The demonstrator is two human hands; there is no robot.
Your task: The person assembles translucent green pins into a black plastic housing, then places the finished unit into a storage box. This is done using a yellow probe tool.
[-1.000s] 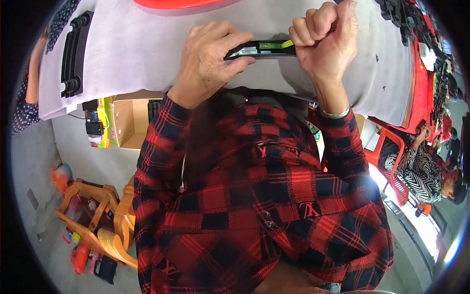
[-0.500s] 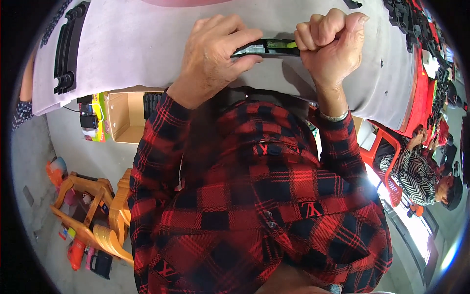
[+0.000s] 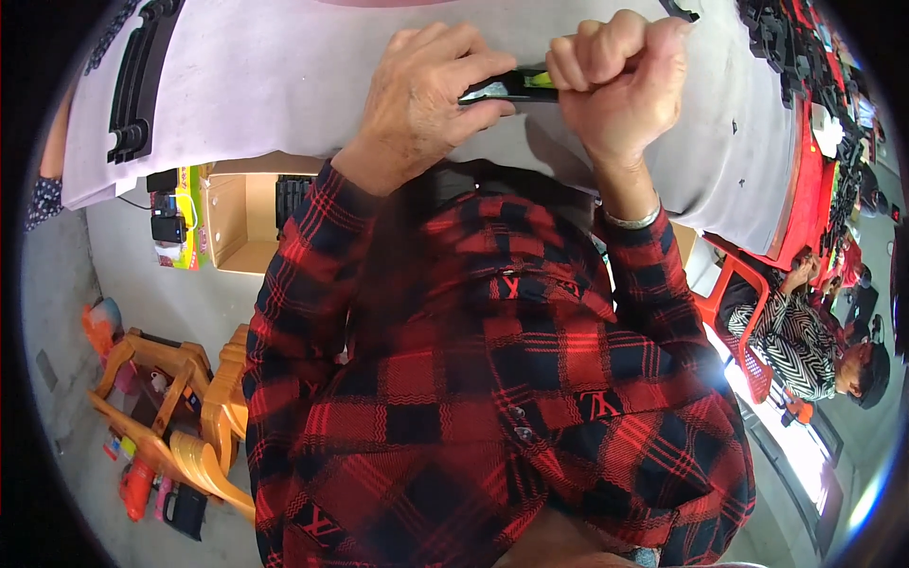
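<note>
Seen from above, a person in a red and black plaid shirt (image 3: 492, 379) holds a slim black tool (image 3: 507, 87) with a yellow-green part over a grey table (image 3: 275, 85). The left hand (image 3: 426, 95) pinches the tool's left end between thumb and fingers, and the right hand (image 3: 620, 80) is closed in a fist round its right end (a silver bracelet (image 3: 632, 220) circles that wrist). A long black part (image 3: 137, 76) lies at the table's far left, with an open cardboard box (image 3: 241, 218) on the floor below and a striped-shirted co-worker (image 3: 805, 341) sitting to the right.
</note>
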